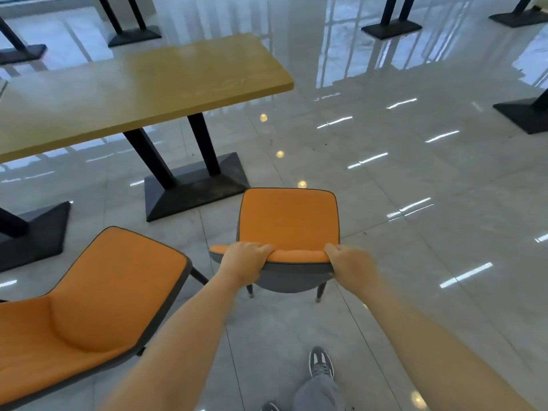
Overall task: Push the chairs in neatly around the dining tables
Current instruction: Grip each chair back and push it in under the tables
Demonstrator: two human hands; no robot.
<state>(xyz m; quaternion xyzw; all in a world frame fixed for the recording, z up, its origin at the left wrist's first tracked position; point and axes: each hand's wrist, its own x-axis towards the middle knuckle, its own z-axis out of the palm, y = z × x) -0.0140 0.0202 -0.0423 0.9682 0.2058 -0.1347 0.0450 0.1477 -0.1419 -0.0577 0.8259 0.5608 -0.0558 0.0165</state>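
Note:
An orange chair [289, 218] with a grey shell stands on the tiled floor, out from the right end of a long wooden dining table [142, 81]. My left hand [243, 261] grips the top of its backrest on the left side. My right hand [350, 262] grips the same backrest edge on the right. A second orange chair [98, 289] sits to the left, closer to me, angled toward the table and also out from under it.
The table rests on black legs with a dark pedestal base [195, 185]; another base [35, 232] lies to the left. More table bases stand at the back [391, 28] and right [525, 114]. Glossy floor tiles spread to the right. My shoe [321, 363] is below the chair.

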